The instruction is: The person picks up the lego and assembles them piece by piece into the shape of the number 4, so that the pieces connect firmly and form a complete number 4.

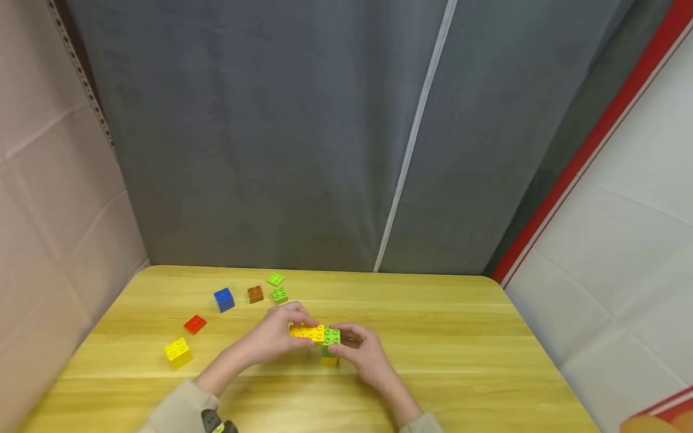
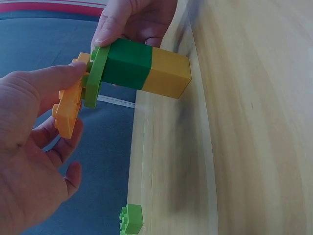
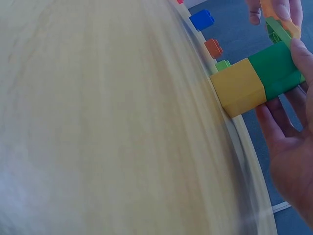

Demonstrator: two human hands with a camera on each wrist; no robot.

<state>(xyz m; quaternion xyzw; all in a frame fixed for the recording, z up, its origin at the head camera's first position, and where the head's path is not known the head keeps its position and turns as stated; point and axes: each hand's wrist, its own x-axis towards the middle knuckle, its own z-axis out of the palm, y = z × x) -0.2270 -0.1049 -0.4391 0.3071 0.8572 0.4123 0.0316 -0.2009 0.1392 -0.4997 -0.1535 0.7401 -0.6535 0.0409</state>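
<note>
My left hand (image 1: 277, 334) pinches a long orange-yellow brick (image 2: 71, 105) between thumb and fingers. It overlaps the studs of a thin light green brick (image 2: 96, 78), which tops a small stack. Below that come a dark green brick (image 2: 127, 63) and a yellow brick (image 2: 168, 72) at the bottom. Fingers and thumb of my right hand (image 1: 367, 356) grip the upper part of this stack from the right side. In the right wrist view the yellow brick stands at the tabletop, with the dark green brick above it.
Left of the hands on the wooden table (image 1: 460, 349) lie a yellow brick (image 1: 178, 353), a red brick (image 1: 195, 325), a blue brick (image 1: 224, 299) and a brown brick (image 1: 255, 294). Two light green bricks, one thin (image 1: 275, 279) and one thicker (image 1: 280, 295), lie farther back. A grey curtain (image 1: 271, 150) hangs behind.
</note>
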